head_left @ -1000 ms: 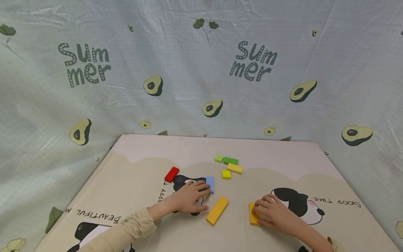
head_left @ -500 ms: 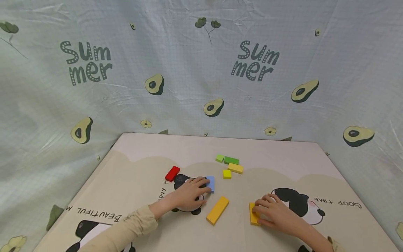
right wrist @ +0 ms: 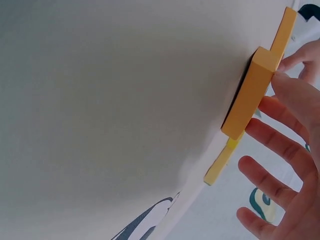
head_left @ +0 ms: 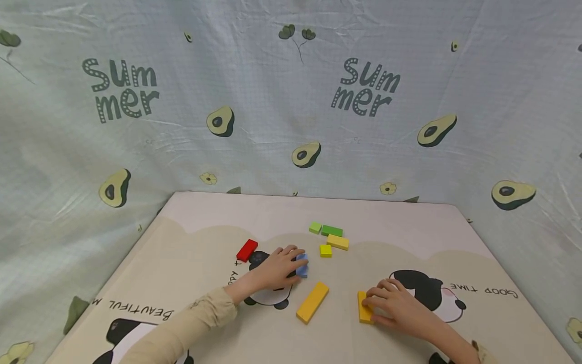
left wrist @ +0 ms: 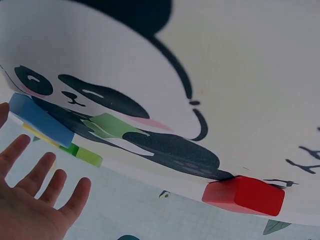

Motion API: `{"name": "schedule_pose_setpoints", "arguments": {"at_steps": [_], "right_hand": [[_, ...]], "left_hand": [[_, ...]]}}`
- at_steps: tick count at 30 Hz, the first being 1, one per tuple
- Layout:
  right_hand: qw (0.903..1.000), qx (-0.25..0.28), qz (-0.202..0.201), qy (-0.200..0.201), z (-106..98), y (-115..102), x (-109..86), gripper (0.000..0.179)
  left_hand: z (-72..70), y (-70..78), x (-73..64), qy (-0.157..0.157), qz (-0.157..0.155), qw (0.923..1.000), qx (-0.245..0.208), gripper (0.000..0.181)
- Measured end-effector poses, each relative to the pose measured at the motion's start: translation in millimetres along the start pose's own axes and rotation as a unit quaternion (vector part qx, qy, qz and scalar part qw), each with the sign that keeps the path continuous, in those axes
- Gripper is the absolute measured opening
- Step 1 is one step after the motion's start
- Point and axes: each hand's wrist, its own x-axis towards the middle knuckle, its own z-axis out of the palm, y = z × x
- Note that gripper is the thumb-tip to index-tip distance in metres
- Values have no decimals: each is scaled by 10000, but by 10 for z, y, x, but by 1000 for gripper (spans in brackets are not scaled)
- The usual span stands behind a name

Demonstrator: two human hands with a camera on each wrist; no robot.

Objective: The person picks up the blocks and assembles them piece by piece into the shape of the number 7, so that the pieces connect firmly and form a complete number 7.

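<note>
Blue block [head_left: 302, 272] lies flat on the printed table [head_left: 268, 338], under my left hand [head_left: 275, 269], whose fingers are spread and grasp nothing; contact cannot be confirmed. My right hand [head_left: 395, 306] touches the short orange block [head_left: 362, 311] with thumb and fingertips, fingers parted and slack, not wrapped round it. Both blocks are smooth, oblong, straight-edged. The long orange block [head_left: 312, 303] lies slantwise between my hands.

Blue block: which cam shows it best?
Left wrist: the blue block appears larger there and mostly clear of the left hand. In the head view it looks smaller, and that hand partly covers it. I can't make it out in the right wrist view.
</note>
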Motion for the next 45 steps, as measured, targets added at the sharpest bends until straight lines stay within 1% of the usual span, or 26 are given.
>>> {"name": "schedule_pose_setpoints", "arguments": {"at_steps": [4, 13, 18, 24, 28, 33, 45], "right_hand": [[10000, 15, 17, 8, -17, -1, -10, 26], [9998, 155, 82, 40, -4, -3, -21, 24], [9997, 225, 127, -50, 7, -7, -20, 24], [9994, 257, 160, -156, -7, -17, -9, 24], [9996, 228, 121, -105, -17, -21, -7, 24], [9997, 210, 97, -51, -20, -18, -10, 25], [9995, 275, 161, -35, -13, -17, -12, 26]], "left_hand": [[20, -18, 23, 39, 6, 9999, 121, 42], [32, -17, 56, -68, -47, 9999, 91, 39], [39, -12, 71, -109, -98, 9998, 114, 40], [44, -9, 57, -209, -108, 9996, 169, 42], [45, -18, 41, -119, -32, 9995, 278, 42], [27, -13, 22, -35, 49, 9996, 280, 41], [7, -28, 20, -183, -33, 9995, 255, 42]]}}
